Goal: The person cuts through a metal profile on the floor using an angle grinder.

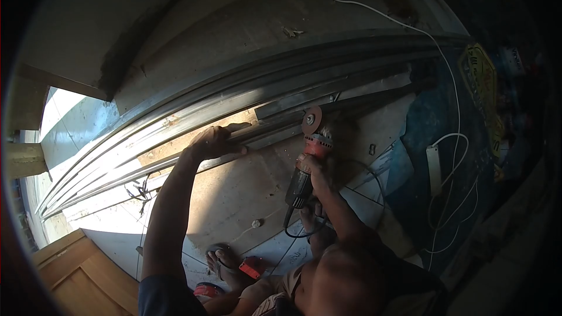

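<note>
My right hand (pixel 312 167) is wrapped round the body of a red and black angle grinder (pixel 316 146). The grinder's reddish-brown disc (pixel 312 119) is at the top, close to the near metal bars. My left hand (pixel 215 143) grips a long, thin metal bar (pixel 266 129) to the left of the disc, its fingers partly hidden. More long metal bars (pixel 205 111) lie side by side beyond it, running from the bright left to the dark right. From the grinder's lower end a black cord (pixel 288 222) curves away.
A brown board (pixel 246 193) lies on pale floor tiles. At right, a white power strip (pixel 433 169) with white cords rests on a blue sheet (pixel 418 134). A sandalled foot (pixel 225 266) and a red object (pixel 252 267) are near the bottom. A wooden panel (pixel 88 275) stands lower left.
</note>
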Demonstrator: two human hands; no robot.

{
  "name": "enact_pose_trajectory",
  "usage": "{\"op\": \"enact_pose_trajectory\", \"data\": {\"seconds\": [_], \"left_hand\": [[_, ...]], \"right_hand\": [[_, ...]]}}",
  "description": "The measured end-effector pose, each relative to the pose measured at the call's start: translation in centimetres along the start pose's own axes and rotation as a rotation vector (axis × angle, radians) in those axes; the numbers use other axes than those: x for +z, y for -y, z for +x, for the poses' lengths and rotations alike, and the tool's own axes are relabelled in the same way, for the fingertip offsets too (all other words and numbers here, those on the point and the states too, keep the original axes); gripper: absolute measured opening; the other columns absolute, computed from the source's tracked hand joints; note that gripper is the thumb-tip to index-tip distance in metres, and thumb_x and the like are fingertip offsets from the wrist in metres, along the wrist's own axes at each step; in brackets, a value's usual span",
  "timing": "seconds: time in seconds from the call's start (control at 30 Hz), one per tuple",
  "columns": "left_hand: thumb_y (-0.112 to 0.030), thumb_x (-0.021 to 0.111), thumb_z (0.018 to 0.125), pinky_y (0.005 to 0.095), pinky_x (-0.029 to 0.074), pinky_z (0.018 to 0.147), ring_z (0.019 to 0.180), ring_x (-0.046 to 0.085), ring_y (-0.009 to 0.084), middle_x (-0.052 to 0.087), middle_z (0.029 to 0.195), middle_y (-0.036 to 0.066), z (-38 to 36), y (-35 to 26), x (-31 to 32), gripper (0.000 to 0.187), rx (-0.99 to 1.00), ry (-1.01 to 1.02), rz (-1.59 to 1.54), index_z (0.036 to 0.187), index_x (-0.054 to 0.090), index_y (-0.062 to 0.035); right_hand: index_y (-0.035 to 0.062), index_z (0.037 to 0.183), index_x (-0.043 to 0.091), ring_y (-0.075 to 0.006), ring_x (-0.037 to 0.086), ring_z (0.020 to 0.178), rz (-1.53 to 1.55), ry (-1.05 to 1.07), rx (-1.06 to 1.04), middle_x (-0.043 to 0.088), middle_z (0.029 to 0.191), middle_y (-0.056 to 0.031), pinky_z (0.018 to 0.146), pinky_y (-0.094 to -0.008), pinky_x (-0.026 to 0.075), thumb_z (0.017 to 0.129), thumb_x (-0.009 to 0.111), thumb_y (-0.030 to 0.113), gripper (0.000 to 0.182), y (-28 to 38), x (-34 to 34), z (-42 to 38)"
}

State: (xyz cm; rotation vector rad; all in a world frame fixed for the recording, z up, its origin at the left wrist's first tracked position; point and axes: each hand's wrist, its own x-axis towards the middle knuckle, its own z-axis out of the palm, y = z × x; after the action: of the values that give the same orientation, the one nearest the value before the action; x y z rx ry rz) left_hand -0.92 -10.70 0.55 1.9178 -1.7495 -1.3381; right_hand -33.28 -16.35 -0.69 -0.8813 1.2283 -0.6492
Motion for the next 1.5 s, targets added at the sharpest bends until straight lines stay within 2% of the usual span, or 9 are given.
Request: {"op": "enact_pose_trajectory", "data": {"seconds": [0.1,0.3,0.4,0.53,0.63,0.73,0.93,1.03,1.5], "left_hand": [[-0.056,0.073,0.091,0.0439,0.053,0.092,0.107,0.071,0.0314,0.075,0.113,0.015,0.1,-0.1,-0.4,0.075,-0.094,0.086,0.062,0.153,0.048,-0.0228],[-0.05,0.071,0.094,0.045,0.05,0.093,0.112,0.068,0.0279,0.072,0.118,0.015,0.7,1.3,-0.3,0.071,0.278,0.015,-0.163,0.153,0.049,-0.0164],[-0.049,0.072,0.093,0.0439,0.049,0.094,0.109,0.068,0.0286,0.073,0.114,0.016,0.4,1.1,-0.6,0.074,0.168,0.047,-0.101,0.155,0.047,-0.0169],[-0.051,0.073,0.092,0.0415,0.052,0.077,0.082,0.068,0.028,0.073,0.087,0.014,-0.3,0.9,-1.0,0.05,-0.027,-0.023,0.179,0.118,0.073,-0.0079],[-0.051,0.072,0.093,0.038,0.052,0.065,0.069,0.067,0.0224,0.071,0.075,0.011,-1.1,0.0,-1.9,0.048,-0.113,-0.144,0.118,0.089,0.076,-0.0035],[-0.051,0.072,0.094,0.0339,0.053,0.059,0.062,0.066,0.0173,0.07,0.07,0.008,-1.5,-1.0,-3.3,0.051,-0.335,-0.032,-0.187,0.082,0.075,-0.0019],[-0.052,0.076,0.09,0.032,0.052,0.054,0.059,0.067,0.0129,0.068,0.064,0.007,-1.5,0.9,-0.6,0.054,-0.227,-0.024,-0.232,0.088,0.072,0.0018],[-0.059,0.086,0.075,0.0367,0.052,0.061,0.062,0.066,0.0176,0.069,0.068,0.01,-1.3,0.4,-0.2,0.062,-0.286,-0.043,-0.132,0.09,0.074,-0.0003],[-0.064,0.086,0.072,0.0423,0.054,0.078,0.084,0.072,0.0273,0.074,0.087,0.015,-1.2,1.1,0.7,0.069,-0.14,-0.156,0.113,0.102,0.074,-0.0028]], "right_hand": [[0.0034,0.097,0.062,-0.0148,0.063,0.068,0.058,-0.012,-0.014,0.062,0.084,-0.0039,0.063,-0.0323,0.053,0.081,0.078,0.017,0.027,-0.3,-0.2,-0.4],[0.004,0.096,0.062,-0.0161,0.064,0.063,0.169,-0.01,0.033,0.062,0.08,-0.0048,0.056,-0.0308,0.053,0.081,0.078,0.016,0.025,1.5,-0.9,-1.2],[0.004,0.097,0.062,-0.0162,0.065,0.064,0.21,-0.001,0.051,0.063,0.081,-0.0052,0.055,-0.0304,0.053,0.081,0.077,0.015,0.025,1.5,-1.8,-1.2],[0.0037,0.098,0.061,-0.0155,0.066,0.067,0.169,-0.002,0.032,0.063,0.083,-0.0054,0.059,-0.0311,0.054,0.082,0.077,0.015,0.025,0.7,-2.9,-0.9],[0.0033,0.1,0.061,-0.0147,0.065,0.07,0.181,-0.004,0.058,0.063,0.085,-0.0051,0.061,-0.0317,0.054,0.082,0.077,0.014,0.026,1.5,-3.2,-1.3],[0.0019,0.102,0.06,-0.0145,0.065,0.072,0.123,0.005,-0.018,0.063,0.087,-0.0055,0.063,-0.0317,0.054,0.08,0.076,0.011,0.028,2.0,-4.2,-1.4],[0.0028,0.107,0.06,-0.0151,0.065,0.075,-0.031,0.202,-0.117,0.062,0.089,-0.0047,0.066,-0.0316,0.054,0.077,0.078,0.014,0.037,6.4,-6.0,-1.3],[0.0029,0.108,0.059,-0.0145,0.064,0.075,-0.15,0.315,-0.038,0.061,0.089,-0.0045,0.065,-0.0313,0.054,0.074,0.078,0.014,0.041,7.3,-7.1,0.0],[0.0023,0.113,0.062,-0.0134,0.062,0.075,-0.49,0.401,-0.036,0.061,0.087,-0.002,0.067,-0.0305,0.052,0.069,0.083,0.023,0.053,7.5,-6.2,3.7]]}}
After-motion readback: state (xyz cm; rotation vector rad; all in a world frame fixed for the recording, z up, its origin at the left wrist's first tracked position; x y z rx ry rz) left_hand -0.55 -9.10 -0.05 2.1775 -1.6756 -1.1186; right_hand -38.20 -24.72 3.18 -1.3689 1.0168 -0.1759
